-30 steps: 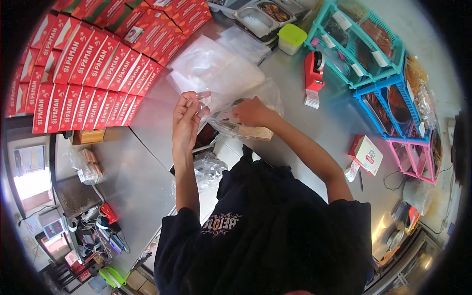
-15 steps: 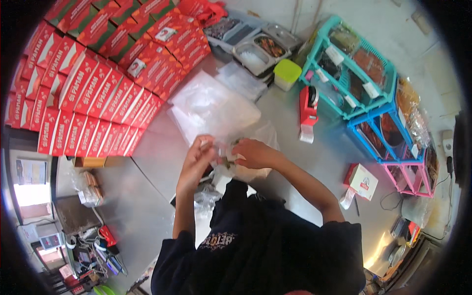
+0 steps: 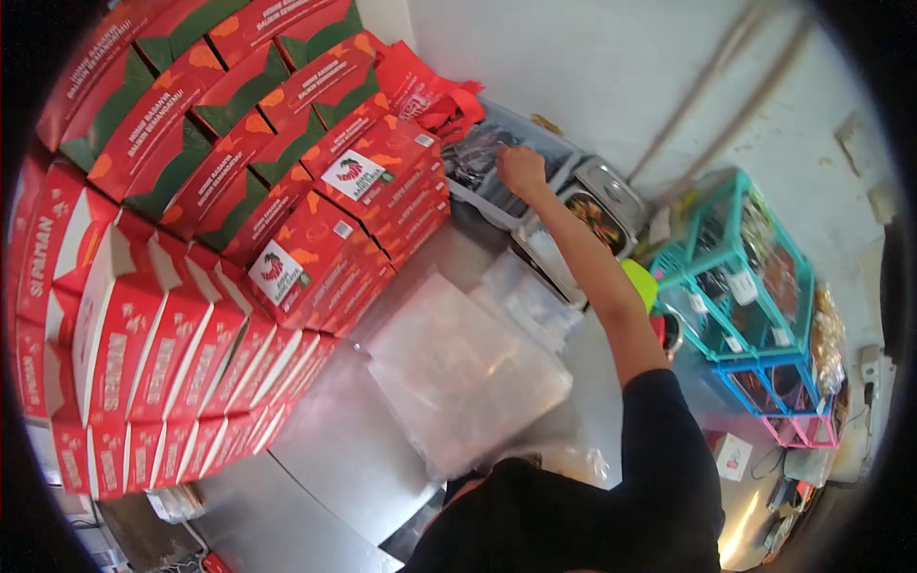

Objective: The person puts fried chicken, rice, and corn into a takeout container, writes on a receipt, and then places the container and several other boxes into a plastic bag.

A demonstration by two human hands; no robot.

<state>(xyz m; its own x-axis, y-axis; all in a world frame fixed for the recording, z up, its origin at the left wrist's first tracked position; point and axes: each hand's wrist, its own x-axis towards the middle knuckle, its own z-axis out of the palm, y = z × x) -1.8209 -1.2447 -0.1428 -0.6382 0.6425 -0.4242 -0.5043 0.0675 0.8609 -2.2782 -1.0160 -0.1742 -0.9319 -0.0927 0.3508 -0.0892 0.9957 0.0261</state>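
My right arm stretches far forward. My right hand (image 3: 522, 174) is over a grey plastic bin (image 3: 562, 151) at the back of the table, its fingers curled down beside dark clear-wrapped packets (image 3: 475, 158). What the fingertips hold, if anything, is too small to make out. My left hand is out of view. Nearer to me lies a stack of clear plastic bags (image 3: 468, 368) on the metal table, with smaller clear bags (image 3: 530, 301) beside it.
Red boxes (image 3: 315, 258) are piled high at the left. Right of the bin stand metal food trays (image 3: 597, 215) and a lime-lidded tub (image 3: 640, 285). Stacked teal (image 3: 731, 258) and blue baskets (image 3: 764, 368) line the right wall. A red bag (image 3: 420, 91) lies behind the boxes.
Both hands were together over the near side of the bags, handling something small. Now my right hand has reached forward to the bin, and my left has left the view. The view has shifted.
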